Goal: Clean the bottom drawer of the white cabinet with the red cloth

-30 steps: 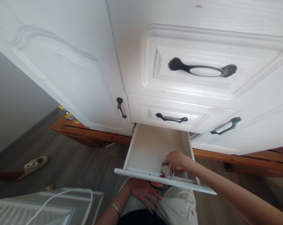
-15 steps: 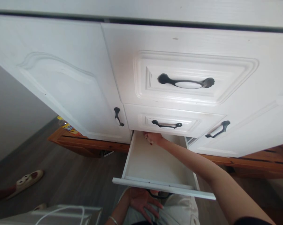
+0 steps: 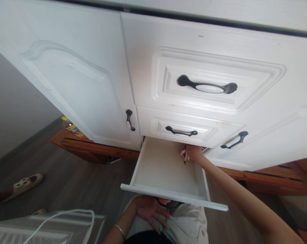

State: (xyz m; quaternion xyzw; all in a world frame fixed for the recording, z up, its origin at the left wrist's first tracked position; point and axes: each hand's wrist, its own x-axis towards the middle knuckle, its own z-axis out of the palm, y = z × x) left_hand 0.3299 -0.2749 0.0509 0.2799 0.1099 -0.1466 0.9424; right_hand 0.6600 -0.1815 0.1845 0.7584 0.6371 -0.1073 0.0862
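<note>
Right hand (image 3: 194, 152) was deep in the open bottom drawer (image 3: 166, 169), at its back right corner, fingers closed on a white-and-red cloth (image 3: 185, 155). Left hand (image 3: 149, 210) sat under the drawer front, palm up, fingers loose, touching the dark pull handle (image 3: 168, 203).

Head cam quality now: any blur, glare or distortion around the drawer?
Head view: strong wide-angle warp, cabinet fronts bow and splay; even soft daylight, no glare; open drawer sharp; right hand and cloth shaded under the drawer above; left hand dim beneath.
</note>
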